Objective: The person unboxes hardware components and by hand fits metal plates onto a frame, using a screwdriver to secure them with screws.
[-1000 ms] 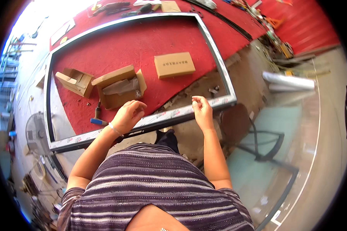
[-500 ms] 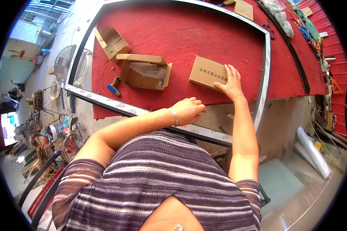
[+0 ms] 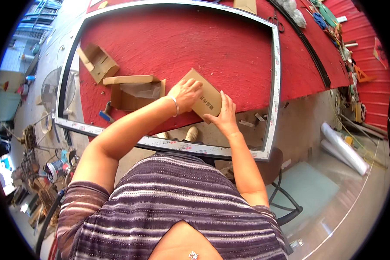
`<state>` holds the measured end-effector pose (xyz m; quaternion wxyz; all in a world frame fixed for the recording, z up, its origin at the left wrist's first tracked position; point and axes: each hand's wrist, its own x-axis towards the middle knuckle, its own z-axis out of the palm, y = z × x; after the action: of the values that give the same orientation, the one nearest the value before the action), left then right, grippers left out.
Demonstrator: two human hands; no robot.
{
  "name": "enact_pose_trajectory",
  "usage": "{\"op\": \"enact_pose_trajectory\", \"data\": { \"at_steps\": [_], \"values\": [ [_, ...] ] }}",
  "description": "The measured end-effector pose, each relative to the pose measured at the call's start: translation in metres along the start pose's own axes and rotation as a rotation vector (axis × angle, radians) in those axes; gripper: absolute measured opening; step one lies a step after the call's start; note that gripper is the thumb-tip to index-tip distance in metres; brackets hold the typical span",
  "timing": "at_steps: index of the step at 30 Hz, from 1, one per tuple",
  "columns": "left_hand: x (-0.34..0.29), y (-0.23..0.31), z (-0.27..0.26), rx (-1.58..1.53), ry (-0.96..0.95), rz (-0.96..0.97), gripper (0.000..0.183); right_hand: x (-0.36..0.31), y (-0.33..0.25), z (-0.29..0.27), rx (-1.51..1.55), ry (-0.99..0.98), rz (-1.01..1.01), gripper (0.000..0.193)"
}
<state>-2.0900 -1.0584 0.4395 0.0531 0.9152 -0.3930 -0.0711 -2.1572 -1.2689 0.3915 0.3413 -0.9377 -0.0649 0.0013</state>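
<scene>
Open cardboard box (image 3: 99, 64) seen left, second open box (image 3: 121, 98) beside it. Left hand (image 3: 185, 93) curled onto closed carton (image 3: 206, 100); whether pinching, cannot be told. Carton held over near edge of red-covered bench (image 3: 229, 52), pinched between right hand's (image 3: 224, 115) thumb and fingers.

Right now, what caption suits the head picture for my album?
Left hand and right hand on a cardboard box, seen inside a rectangular frame.
</scene>
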Motion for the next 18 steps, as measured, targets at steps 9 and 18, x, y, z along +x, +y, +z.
{"op": "enact_pose_trajectory", "data": {
  "at_steps": [9,18],
  "values": [
    [0.056,-0.005,-0.013,0.222,-0.349,0.198,0.116,-0.002,0.020,0.014,0.276,0.224,0.169,0.046],
    [0.063,-0.009,-0.006,0.192,-0.294,0.313,0.118,0.001,0.018,0.021,0.308,0.352,0.191,0.030]
  ]
}}
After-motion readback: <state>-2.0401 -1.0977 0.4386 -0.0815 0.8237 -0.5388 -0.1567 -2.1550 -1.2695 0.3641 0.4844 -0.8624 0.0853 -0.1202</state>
